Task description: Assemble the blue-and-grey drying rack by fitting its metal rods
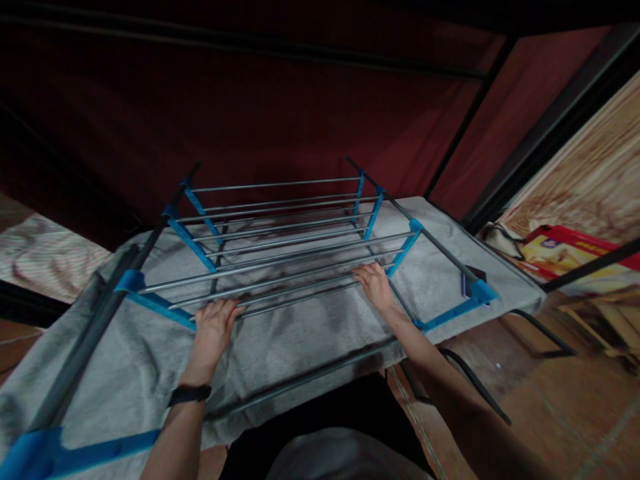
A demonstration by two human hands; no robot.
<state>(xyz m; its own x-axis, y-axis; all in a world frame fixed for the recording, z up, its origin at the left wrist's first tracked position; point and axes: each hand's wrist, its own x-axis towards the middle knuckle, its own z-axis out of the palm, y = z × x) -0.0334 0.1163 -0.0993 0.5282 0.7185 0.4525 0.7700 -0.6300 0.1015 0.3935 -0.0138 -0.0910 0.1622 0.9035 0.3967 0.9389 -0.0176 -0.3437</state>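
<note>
A rack of grey metal tubes (pixel 280 261) with blue plastic brackets (pixel 400 252) lies on a grey cloth (pixel 295 340). Its rods run left to right between two side poles (pixel 445 252). My left hand (pixel 213 327) has its fingers curled over the left end of a lower rod, close to a blue bracket. Toward the other end, my right hand (pixel 375 287) is curled over a rod too, beside the right bracket. The undersides of my fingers are hidden. A dark band (pixel 190 395) circles my left wrist.
A flat dark object (pixel 473 275), maybe a phone, lies by the right front bracket. Dark red fabric (pixel 280 113) rises behind the table. At the right stand a red and yellow box (pixel 560 250) and a wooden piece (pixel 605 323). Curved black metal legs (pixel 475 383) show below.
</note>
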